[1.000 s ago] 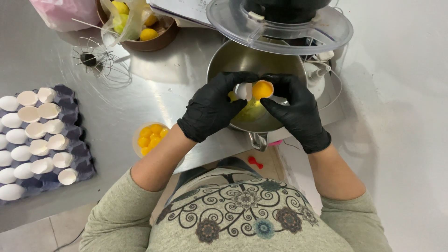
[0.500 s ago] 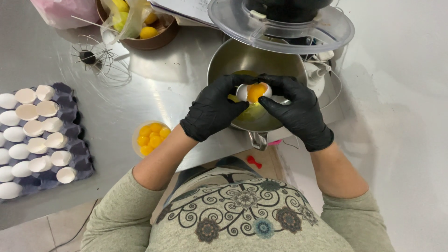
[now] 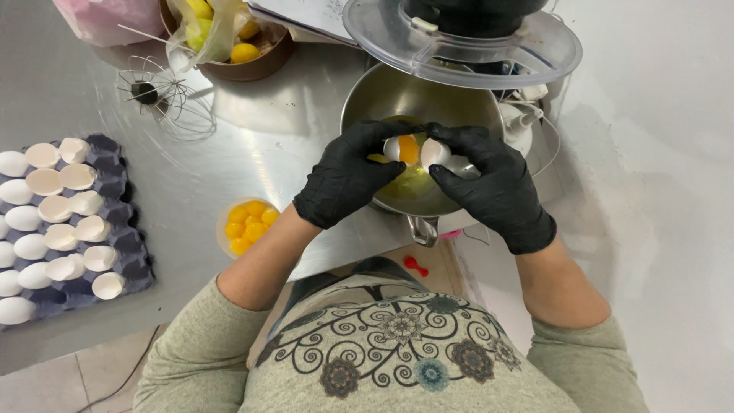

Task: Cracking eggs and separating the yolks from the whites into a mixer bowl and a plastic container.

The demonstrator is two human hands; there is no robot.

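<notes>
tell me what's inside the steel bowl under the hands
Yellowish liquid egg pools in the bowl. The left hand, right hand and the shell halves with a yolk cover most of the bottom, so the rest is hidden.

A shiny steel worktop [image 3: 252,145] stands beside a white wall [image 3: 657,191], over pale floor tiles [image 3: 84,375].

Both gloves [image 3: 348,177] are black. The cracked eggshell halves [image 3: 417,151] are white around an orange yolk [image 3: 409,148]. The mixing bowl [image 3: 390,95] and tabletop [image 3: 252,145] are silver-grey steel. Yellow-orange yolks fill a small cup [image 3: 246,224]. White eggs sit in a dark blue-grey egg tray [image 3: 126,252].
</notes>
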